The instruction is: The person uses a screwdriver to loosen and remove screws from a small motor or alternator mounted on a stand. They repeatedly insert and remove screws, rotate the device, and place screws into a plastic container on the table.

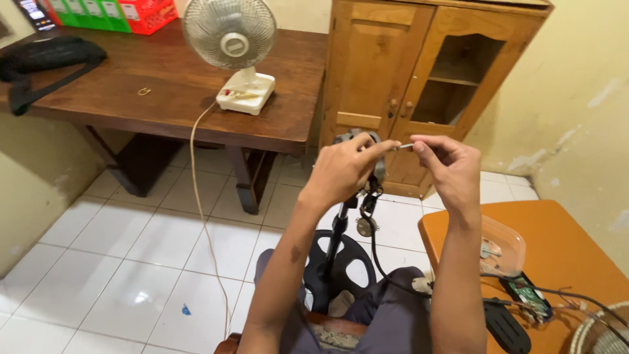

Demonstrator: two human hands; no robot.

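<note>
The person sits with dark trousers (386, 314) at the bottom of the view, and a black fan stand (337, 239) rises up between the knees. On the right is an orange tabletop (576, 249) with a clear plastic tub (503, 248), a small green circuit board (524, 293), some thin wires (576, 298) and a black flat part (508, 326) on it. A piece of a wire fan cage (603, 334) shows in the corner. Higher up, the left hand (344, 172) is closed around the grey fan motor (367, 141) on top of the stand and holds it steady. The right hand (445, 164) is closed in a pinch on a small screw (405, 147), and the screw tip sits right beside the motor. A black cable (379, 259) hangs down from the motor. The motor has no blades and no cage on it, so it looks like the fan is in pieces and much work is left, though I cannot tell if the screw is going in or coming out. Farther off, white floor tiles (131, 275) stretch to a brown wooden desk (164, 92) with a whole white fan (232, 46) on it, a black bag (46, 59) and coloured baskets (118, 13). A wooden cupboard (419, 78) stands by the wall.
</note>
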